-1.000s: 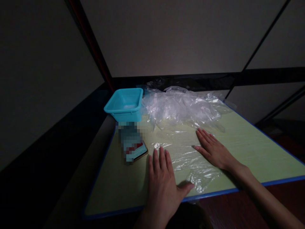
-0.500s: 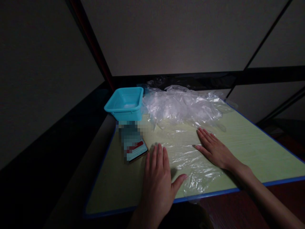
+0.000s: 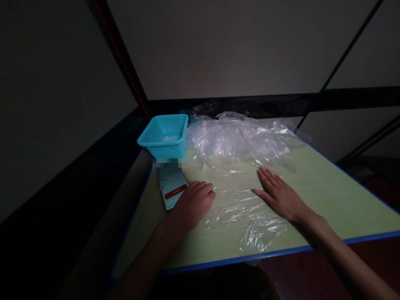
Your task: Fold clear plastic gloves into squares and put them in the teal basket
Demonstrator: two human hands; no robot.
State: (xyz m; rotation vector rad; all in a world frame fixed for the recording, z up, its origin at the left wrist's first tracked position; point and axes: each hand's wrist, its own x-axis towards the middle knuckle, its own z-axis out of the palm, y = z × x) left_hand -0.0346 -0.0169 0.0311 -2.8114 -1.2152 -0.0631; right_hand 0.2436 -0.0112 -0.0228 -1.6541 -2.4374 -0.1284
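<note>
My left hand point(image 3: 197, 204) is closed with curled fingers at the left edge of a clear plastic bag point(image 3: 237, 206) spread over the table; what it grips, if anything, is hidden. My right hand point(image 3: 281, 196) lies flat with stretched fingers on the right part of that bag. The bag's near end hangs slightly over the table's front edge. A phone point(image 3: 175, 187) with a lit screen lies just left of my left hand, partly covered by it. Behind the flat bag is a heap of crumpled clear bags point(image 3: 237, 137).
A turquoise plastic basket point(image 3: 165, 143) stands at the table's back left corner, beside the heap. The light green table point(image 3: 331, 200) has a blue edge. Dark-trimmed panels rise behind and to the left.
My left hand has moved up and a little left, and its spread fingers have curled closed. The flat bag's left and near parts have shifted. My right hand has stayed in place.
</note>
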